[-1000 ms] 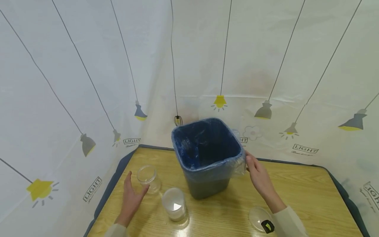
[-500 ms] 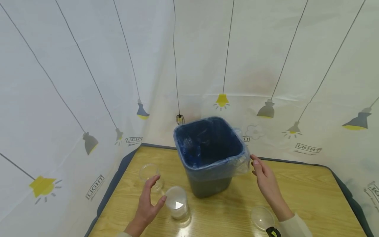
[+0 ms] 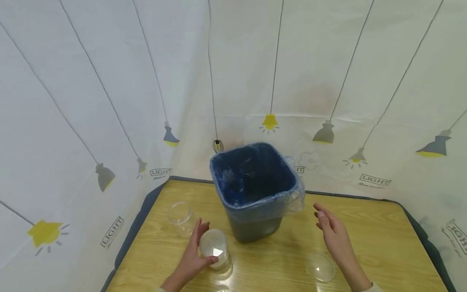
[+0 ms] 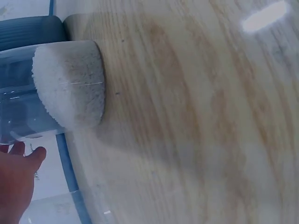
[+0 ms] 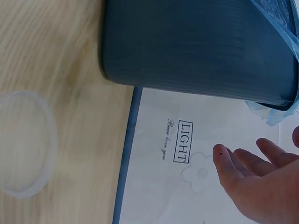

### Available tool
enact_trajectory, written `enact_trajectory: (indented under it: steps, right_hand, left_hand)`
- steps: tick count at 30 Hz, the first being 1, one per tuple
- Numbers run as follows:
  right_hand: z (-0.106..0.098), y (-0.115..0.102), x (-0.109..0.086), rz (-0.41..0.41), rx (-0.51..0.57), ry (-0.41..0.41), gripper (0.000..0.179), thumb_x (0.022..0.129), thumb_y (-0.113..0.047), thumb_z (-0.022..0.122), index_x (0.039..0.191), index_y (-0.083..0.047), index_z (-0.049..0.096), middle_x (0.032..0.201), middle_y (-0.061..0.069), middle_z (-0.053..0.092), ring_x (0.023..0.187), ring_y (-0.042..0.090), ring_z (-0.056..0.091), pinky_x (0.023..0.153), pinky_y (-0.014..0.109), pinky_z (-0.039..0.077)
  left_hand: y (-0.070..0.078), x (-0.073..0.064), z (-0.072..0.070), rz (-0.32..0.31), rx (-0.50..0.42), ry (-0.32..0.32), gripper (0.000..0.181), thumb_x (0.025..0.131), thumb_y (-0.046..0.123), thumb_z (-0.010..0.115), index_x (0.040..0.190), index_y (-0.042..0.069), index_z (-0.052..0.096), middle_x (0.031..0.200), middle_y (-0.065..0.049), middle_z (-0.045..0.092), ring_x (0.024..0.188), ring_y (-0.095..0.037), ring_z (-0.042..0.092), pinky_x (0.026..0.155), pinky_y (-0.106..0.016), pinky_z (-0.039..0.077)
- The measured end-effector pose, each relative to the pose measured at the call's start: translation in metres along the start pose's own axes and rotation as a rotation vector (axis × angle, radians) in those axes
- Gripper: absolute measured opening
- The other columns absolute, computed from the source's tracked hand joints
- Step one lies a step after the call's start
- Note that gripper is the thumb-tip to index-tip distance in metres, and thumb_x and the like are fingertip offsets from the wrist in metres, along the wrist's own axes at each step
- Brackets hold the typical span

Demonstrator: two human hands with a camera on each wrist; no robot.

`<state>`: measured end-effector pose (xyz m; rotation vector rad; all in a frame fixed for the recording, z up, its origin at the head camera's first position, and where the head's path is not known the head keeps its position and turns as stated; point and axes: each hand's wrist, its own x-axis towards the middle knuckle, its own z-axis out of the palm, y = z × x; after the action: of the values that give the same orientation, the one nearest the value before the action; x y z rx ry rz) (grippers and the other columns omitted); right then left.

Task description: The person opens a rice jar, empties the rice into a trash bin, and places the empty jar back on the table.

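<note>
A clear jar (image 3: 214, 248) stands upright on the table; white grains (image 4: 70, 84) fill its lower part. My left hand (image 3: 193, 253) is at the jar's near left side, fingers and thumb spread about its upper part. In the left wrist view, the fingertips (image 4: 38, 153) are right beside the jar wall. Behind it stands a dark blue-grey bin (image 3: 255, 225), lined with a thin clear bluish bag (image 3: 293, 198) folded over the rim. To the right of the bin, my right hand (image 3: 335, 239) hangs in the air, holding nothing, its fingers loosely bent.
Another clear jar (image 3: 180, 217) stands behind the left hand. A round clear lid (image 3: 320, 267) lies on the wooden table (image 3: 379, 239), left of the right forearm. White sheeting (image 3: 244, 73) printed with hanging lamps surrounds the table at the back and sides.
My left hand has moved right, from beside the far-left jar to the jar with grains. My right hand has let go of the bag at the bin's rim and drawn back.
</note>
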<state>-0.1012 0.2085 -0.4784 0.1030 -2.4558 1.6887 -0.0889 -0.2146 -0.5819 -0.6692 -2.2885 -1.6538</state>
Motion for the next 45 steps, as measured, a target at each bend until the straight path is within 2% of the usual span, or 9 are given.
enact_trajectory:
  steps: [7, 12, 16, 20, 23, 31, 35, 40, 45]
  right_hand:
    - [-0.005, 0.012, -0.019, 0.049, -0.083, 0.02, 0.052, 0.115, -0.029, 0.033, 0.15, 0.006, 0.047, 0.15, 0.027, 0.051, 0.129, 0.041, 0.055, 0.089, 0.011, 0.049]
    - [-0.005, 0.018, -0.03, 0.082, -0.092, 0.012, 0.053, 0.115, -0.033, 0.032, 0.151, 0.002, 0.047, 0.15, 0.024, 0.052, 0.129, 0.033, 0.058, 0.09, 0.014, 0.051]
    - [-0.003, 0.022, -0.036, 0.12, -0.093, -0.002, 0.056, 0.114, -0.037, 0.031, 0.152, 0.002, 0.047, 0.151, 0.023, 0.051, 0.131, 0.04, 0.056, 0.091, 0.017, 0.052]
    - [0.0, 0.024, -0.039, 0.132, -0.089, -0.003, 0.058, 0.114, -0.039, 0.03, 0.151, 0.002, 0.047, 0.151, 0.023, 0.051, 0.13, 0.04, 0.056, 0.091, 0.019, 0.053]
    - [0.001, 0.025, -0.039, 0.146, -0.088, -0.003, 0.057, 0.114, -0.039, 0.03, 0.151, 0.001, 0.048, 0.15, 0.023, 0.052, 0.129, 0.039, 0.057, 0.092, 0.023, 0.054]
    - [0.004, 0.028, -0.038, 0.184, -0.083, -0.008, 0.056, 0.114, -0.039, 0.033, 0.152, 0.0, 0.048, 0.149, 0.024, 0.053, 0.129, 0.038, 0.058, 0.091, 0.019, 0.052]
    - [0.005, 0.028, -0.037, 0.18, -0.085, -0.007, 0.056, 0.114, -0.039, 0.033, 0.151, 0.001, 0.048, 0.149, 0.024, 0.054, 0.129, 0.038, 0.058, 0.09, 0.015, 0.05]
    - [0.005, 0.027, -0.037, 0.166, -0.086, -0.011, 0.056, 0.114, -0.038, 0.033, 0.151, 0.001, 0.048, 0.148, 0.024, 0.054, 0.129, 0.039, 0.058, 0.09, 0.017, 0.051]
    - [0.005, 0.026, -0.038, 0.153, -0.099, -0.006, 0.054, 0.114, -0.037, 0.034, 0.15, 0.001, 0.05, 0.147, 0.023, 0.056, 0.126, 0.035, 0.06, 0.09, 0.017, 0.052]
  left_hand:
    - [-0.005, -0.005, 0.006, -0.065, -0.117, -0.032, 0.122, 0.077, 0.026, 0.093, 0.162, -0.003, 0.011, 0.149, -0.037, 0.042, 0.131, -0.01, 0.052, 0.103, -0.026, 0.045]
    - [-0.015, -0.012, 0.004, -0.089, -0.164, -0.021, 0.127, 0.071, 0.016, 0.097, 0.161, -0.007, 0.009, 0.147, -0.039, 0.042, 0.132, -0.005, 0.05, 0.108, -0.018, 0.037]
    - [-0.018, -0.017, 0.003, -0.23, -0.105, -0.026, 0.127, 0.065, 0.009, 0.098, 0.159, -0.01, 0.014, 0.15, -0.038, 0.04, 0.132, -0.004, 0.049, 0.109, -0.018, 0.035]
    - [-0.021, -0.02, 0.006, -0.392, -0.041, -0.038, 0.119, 0.06, 0.005, 0.098, 0.156, -0.007, 0.028, 0.145, -0.027, 0.051, 0.127, -0.013, 0.054, 0.107, -0.023, 0.038]
    - [-0.025, -0.023, 0.009, -0.443, -0.025, -0.061, 0.111, 0.059, 0.007, 0.099, 0.151, -0.003, 0.038, 0.136, -0.016, 0.06, 0.121, -0.017, 0.059, 0.108, -0.028, 0.04]
    - [-0.029, -0.025, 0.014, -0.423, -0.009, -0.052, 0.098, 0.065, 0.012, 0.098, 0.147, 0.002, 0.047, 0.132, -0.009, 0.065, 0.121, -0.024, 0.061, 0.109, -0.03, 0.042]
    - [-0.028, -0.027, 0.016, -0.397, 0.053, -0.039, 0.094, 0.066, 0.017, 0.098, 0.145, 0.003, 0.049, 0.127, -0.009, 0.067, 0.116, -0.025, 0.064, 0.105, -0.035, 0.047]
    - [-0.024, -0.027, 0.018, -0.309, 0.151, -0.045, 0.092, 0.064, 0.022, 0.099, 0.142, 0.005, 0.053, 0.121, -0.009, 0.071, 0.109, -0.02, 0.067, 0.098, -0.041, 0.052]
    - [-0.006, -0.02, 0.024, -0.184, 0.116, -0.078, 0.09, 0.064, 0.026, 0.1, 0.142, 0.011, 0.056, 0.126, -0.003, 0.07, 0.112, -0.018, 0.067, 0.099, -0.044, 0.052]
